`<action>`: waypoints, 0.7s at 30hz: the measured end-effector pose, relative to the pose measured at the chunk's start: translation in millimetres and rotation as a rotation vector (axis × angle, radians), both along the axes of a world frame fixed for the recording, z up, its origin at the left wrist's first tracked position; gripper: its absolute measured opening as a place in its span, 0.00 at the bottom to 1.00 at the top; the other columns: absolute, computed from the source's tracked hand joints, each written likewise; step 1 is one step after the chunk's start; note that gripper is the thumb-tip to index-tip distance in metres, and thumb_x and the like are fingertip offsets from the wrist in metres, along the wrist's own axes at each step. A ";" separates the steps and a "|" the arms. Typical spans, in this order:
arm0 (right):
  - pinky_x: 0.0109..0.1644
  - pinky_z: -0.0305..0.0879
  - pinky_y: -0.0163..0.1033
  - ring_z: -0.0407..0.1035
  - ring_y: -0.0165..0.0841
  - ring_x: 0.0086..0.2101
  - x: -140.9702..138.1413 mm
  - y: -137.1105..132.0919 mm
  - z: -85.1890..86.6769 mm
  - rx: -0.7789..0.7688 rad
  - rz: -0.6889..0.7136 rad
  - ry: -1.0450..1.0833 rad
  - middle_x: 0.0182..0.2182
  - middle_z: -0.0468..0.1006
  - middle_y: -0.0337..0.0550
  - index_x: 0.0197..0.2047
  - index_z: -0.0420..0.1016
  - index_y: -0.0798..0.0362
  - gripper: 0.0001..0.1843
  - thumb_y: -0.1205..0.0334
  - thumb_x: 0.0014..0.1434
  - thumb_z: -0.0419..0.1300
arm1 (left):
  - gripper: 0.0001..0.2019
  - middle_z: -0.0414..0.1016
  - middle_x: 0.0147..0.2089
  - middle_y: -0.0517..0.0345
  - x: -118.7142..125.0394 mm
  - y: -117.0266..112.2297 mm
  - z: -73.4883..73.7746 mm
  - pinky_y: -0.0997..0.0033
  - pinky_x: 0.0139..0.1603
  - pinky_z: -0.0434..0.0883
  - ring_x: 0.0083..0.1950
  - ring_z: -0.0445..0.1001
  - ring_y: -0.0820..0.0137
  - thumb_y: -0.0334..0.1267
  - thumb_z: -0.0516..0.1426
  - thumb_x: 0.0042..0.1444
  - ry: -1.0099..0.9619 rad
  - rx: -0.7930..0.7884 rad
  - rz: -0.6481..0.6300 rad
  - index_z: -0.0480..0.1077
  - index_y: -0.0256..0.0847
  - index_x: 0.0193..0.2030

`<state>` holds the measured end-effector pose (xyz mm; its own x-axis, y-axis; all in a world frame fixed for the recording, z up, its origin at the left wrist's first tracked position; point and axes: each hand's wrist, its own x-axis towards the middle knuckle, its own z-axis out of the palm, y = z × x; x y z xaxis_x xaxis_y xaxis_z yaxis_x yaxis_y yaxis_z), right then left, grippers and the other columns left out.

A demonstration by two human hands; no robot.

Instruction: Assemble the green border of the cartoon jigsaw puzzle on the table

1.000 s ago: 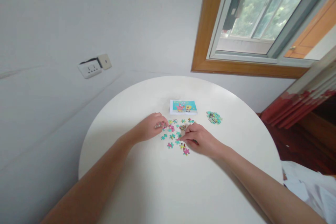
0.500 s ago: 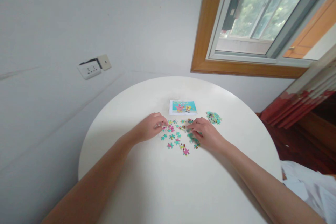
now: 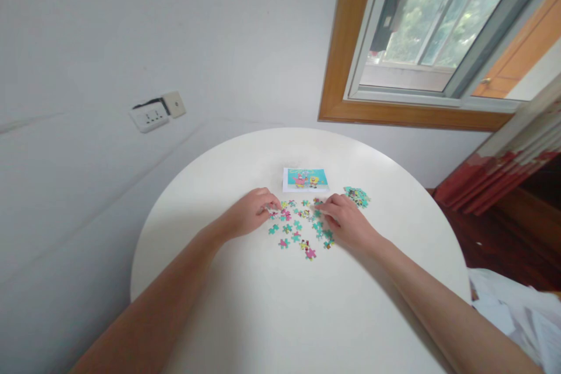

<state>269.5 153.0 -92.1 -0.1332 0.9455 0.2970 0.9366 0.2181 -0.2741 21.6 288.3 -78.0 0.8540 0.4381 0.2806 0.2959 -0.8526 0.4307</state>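
**Head view: 2 hands at a jigsaw scatter.** I judge the step in hand to be choosing among the loose jigsaw pieces [image 3: 287, 228], which lie flat in the middle of the round table [image 3: 280, 315], between the hands.

- **Left hand:** The left hand [image 3: 252, 214] rests at the scatter's left edge. Its fingertips [image 3: 272, 205] are drawn close together over a small pale piece. I cannot tell whether that piece is pinched or only touched.
- **Right hand:** The right hand [image 3: 347, 223] lies on the scatter's right edge. Its curled fingers [image 3: 323, 208] reach the far pieces, and several more pieces are hidden beneath the palm. I cannot tell its hold either.
- **Next move:** In my judgement, any lift from here calls for a fine 2-finger pinch at a piece's rim, because the pieces are thin and lie flush on a smooth top.
- **Materials:** The pieces look like flat printed card with knobbed, notched outlines, mostly teal with pink and yellow patches. The table is glossy, off-white and hard.
- **Nearby:** A rectangular picture card [image 3: 305, 179] lies just beyond the scatter. A small heaped pile [image 3: 357, 196] of further pieces sits to its right, apart from both hands.
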 end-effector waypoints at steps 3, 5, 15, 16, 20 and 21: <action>0.52 0.58 0.47 0.61 0.40 0.46 -3.0 -2.6 0.9 0.015 0.009 -0.030 0.46 0.70 0.50 0.53 0.73 0.49 0.20 0.71 0.59 0.52 | 0.16 0.70 0.38 0.54 0.4 -0.9 0.6 0.70 0.43 0.67 0.41 0.68 0.68 0.24 0.48 0.49 -0.003 -0.007 0.009 0.72 0.38 0.39; 0.53 0.56 0.48 0.59 0.42 0.50 -6.4 -4.8 1.3 0.006 0.036 -0.049 0.50 0.68 0.51 0.57 0.69 0.48 0.22 0.69 0.60 0.52 | 0.16 0.70 0.38 0.54 0.9 -1.1 0.8 0.70 0.44 0.67 0.41 0.68 0.68 0.24 0.48 0.49 -0.003 -0.008 0.008 0.72 0.38 0.39; 0.57 0.52 0.51 0.53 0.43 0.56 -10.9 -8.4 4.4 -0.083 0.158 -0.086 0.57 0.65 0.49 0.60 0.66 0.46 0.23 0.66 0.62 0.49 | 0.16 0.70 0.39 0.54 2.0 -2.3 1.9 0.70 0.45 0.67 0.42 0.68 0.67 0.23 0.48 0.49 0.004 -0.004 0.011 0.72 0.39 0.39; 0.57 0.53 0.51 0.53 0.43 0.56 -10.7 -8.3 5.2 -0.082 0.164 -0.082 0.57 0.65 0.49 0.60 0.66 0.46 0.23 0.66 0.62 0.50 | 0.17 0.70 0.39 0.54 2.0 -2.6 2.0 0.70 0.45 0.67 0.42 0.68 0.67 0.23 0.48 0.49 0.003 -0.005 0.009 0.72 0.39 0.40; 0.57 0.53 0.51 0.54 0.42 0.56 -11.0 -8.1 6.7 -0.072 0.183 -0.057 0.56 0.66 0.49 0.58 0.68 0.47 0.22 0.66 0.62 0.50 | 0.17 0.70 0.39 0.54 1.4 -2.3 2.8 0.70 0.45 0.67 0.42 0.68 0.68 0.23 0.47 0.48 0.001 -0.010 0.011 0.73 0.39 0.40; 0.57 0.53 0.51 0.54 0.42 0.56 -11.2 -8.0 6.6 -0.068 0.187 -0.052 0.56 0.66 0.48 0.58 0.69 0.47 0.22 0.66 0.62 0.50 | 0.17 0.70 0.39 0.54 1.4 -2.3 3.1 0.69 0.45 0.67 0.42 0.68 0.67 0.23 0.47 0.49 0.003 -0.012 0.013 0.73 0.39 0.39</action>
